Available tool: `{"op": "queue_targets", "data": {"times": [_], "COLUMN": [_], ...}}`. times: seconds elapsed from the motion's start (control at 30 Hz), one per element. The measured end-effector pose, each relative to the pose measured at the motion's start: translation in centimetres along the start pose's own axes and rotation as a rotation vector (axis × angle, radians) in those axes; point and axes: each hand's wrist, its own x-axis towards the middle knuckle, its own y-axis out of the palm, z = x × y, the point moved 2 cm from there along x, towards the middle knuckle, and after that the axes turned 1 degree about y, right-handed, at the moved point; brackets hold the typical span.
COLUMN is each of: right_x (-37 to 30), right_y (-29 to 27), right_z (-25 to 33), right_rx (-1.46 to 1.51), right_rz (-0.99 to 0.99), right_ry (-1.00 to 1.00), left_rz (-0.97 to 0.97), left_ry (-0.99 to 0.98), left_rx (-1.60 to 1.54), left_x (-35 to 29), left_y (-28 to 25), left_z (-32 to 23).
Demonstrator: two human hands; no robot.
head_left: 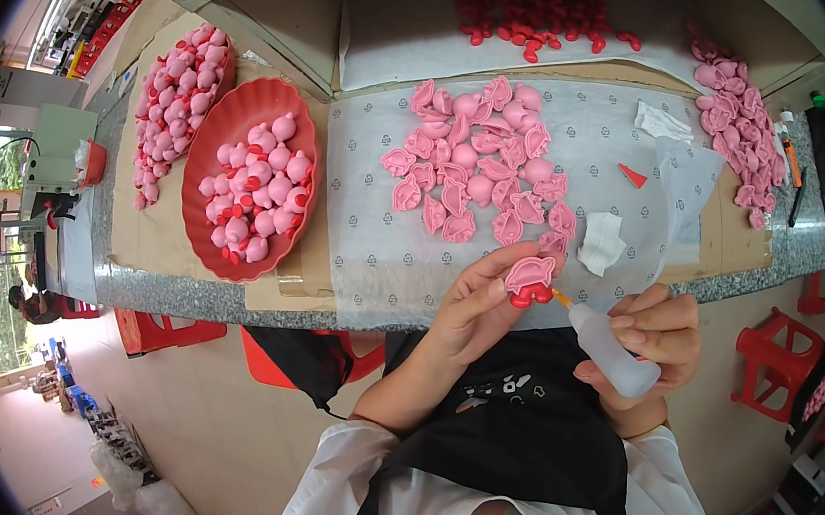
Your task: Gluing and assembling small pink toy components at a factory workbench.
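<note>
My left hand pinches a hollow pink plastic toy half above the table's near edge, its open side toward me. Red foot-like pieces sit at its lower edge. Closed around a translucent white squeeze bottle, my right hand holds it tilted. The bottle's narrow amber tip points at the red pieces, touching or very close; I cannot tell which. Just beyond my hands, many loose pink halves and round pink parts lie on a printed white sheet.
Left of the sheet stands a red scalloped bowl of pink figures, beside another pink-and-red heap. Red pieces lie under the shelf, pink shells at right. Crumpled white tissue and a small red cone rest nearby.
</note>
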Motion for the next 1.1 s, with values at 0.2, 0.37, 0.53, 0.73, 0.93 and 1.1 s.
{"op": "queue_targets", "data": {"times": [0.2,0.37,0.53,0.73,0.93,1.1], "right_x": [0.07,-0.09,-0.24,-0.13,-0.20,-0.22], "right_y": [0.05,-0.32,-0.51,-0.39,-0.52,-0.04], "right_z": [-0.01,-0.27,-0.31,-0.38,-0.20,-0.17], "right_rx": [0.006,0.072,0.095,0.048,0.135,0.222], "right_rz": [-0.016,-0.036,-0.045,-0.025,-0.051,0.020], "right_ry": [0.003,-0.006,0.001,-0.003,-0.008,-0.003], "left_rz": [-0.013,-0.030,-0.033,-0.042,-0.046,-0.049], "left_ry": [-0.011,-0.020,-0.029,-0.035,-0.024,-0.036], "left_rx": [-0.034,-0.069,-0.081,-0.094,-0.099,-0.053], "left_x": [-0.02,-0.03,0.01,-0.05,0.08,0.10], "left_y": [0.10,0.23,0.32,0.21,0.16,0.18], "left_z": [-0.01,-0.13,-0.12,-0.15,-0.06,-0.11]}}
